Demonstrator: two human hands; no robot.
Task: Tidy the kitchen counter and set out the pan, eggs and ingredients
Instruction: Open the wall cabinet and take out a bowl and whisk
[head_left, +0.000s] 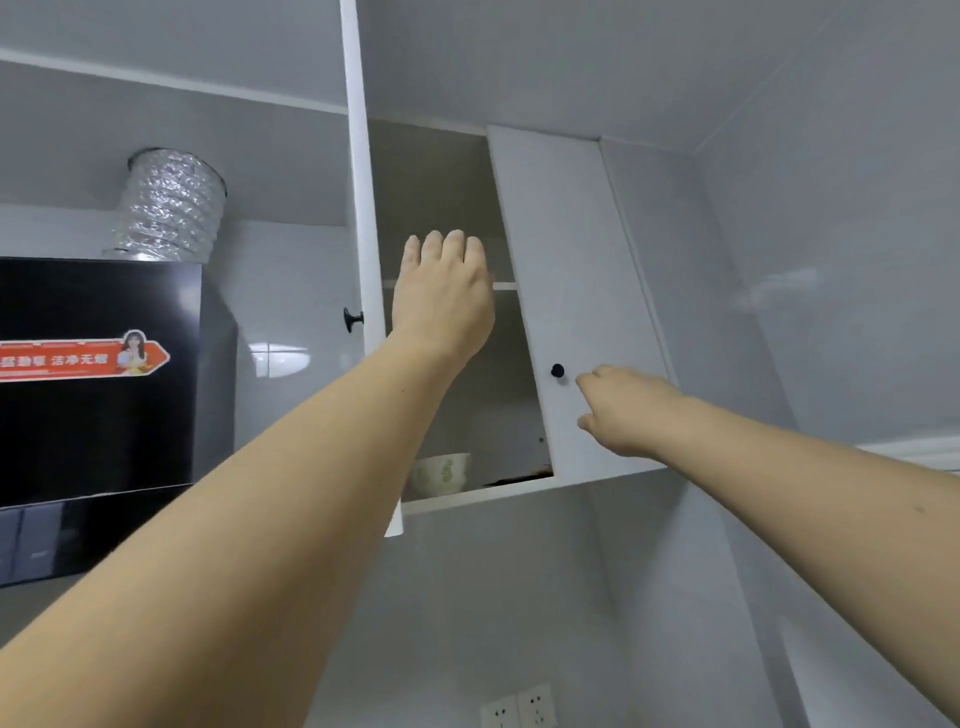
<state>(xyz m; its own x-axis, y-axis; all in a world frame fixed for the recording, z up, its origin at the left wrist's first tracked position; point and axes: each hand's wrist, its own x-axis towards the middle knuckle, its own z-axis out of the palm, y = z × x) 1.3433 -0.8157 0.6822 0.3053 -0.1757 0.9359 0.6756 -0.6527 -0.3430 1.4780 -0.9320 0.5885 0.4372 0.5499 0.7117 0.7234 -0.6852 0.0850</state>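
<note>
I am looking up at a white wall cabinet (519, 493). Its left door (363, 234) is swung open and seen edge-on; its right door (576, 270) is closed. My left hand (441, 296) reaches up into the open compartment in front of the middle shelf (504, 286), back of the hand towards me, holding nothing that I can see. My right hand (623, 410) hovers just right of the black knob (557, 370) on the closed door, fingers loosely extended and apart from it. A white bowl with a green pattern (441, 473) stands on the bottom shelf.
A black range hood (98, 379) with an orange sticker hangs at the left, with a silver foil duct (171, 205) above it. The open door's black knob (353, 318) faces left. Two wall sockets (519, 706) sit low on the grey tiled wall.
</note>
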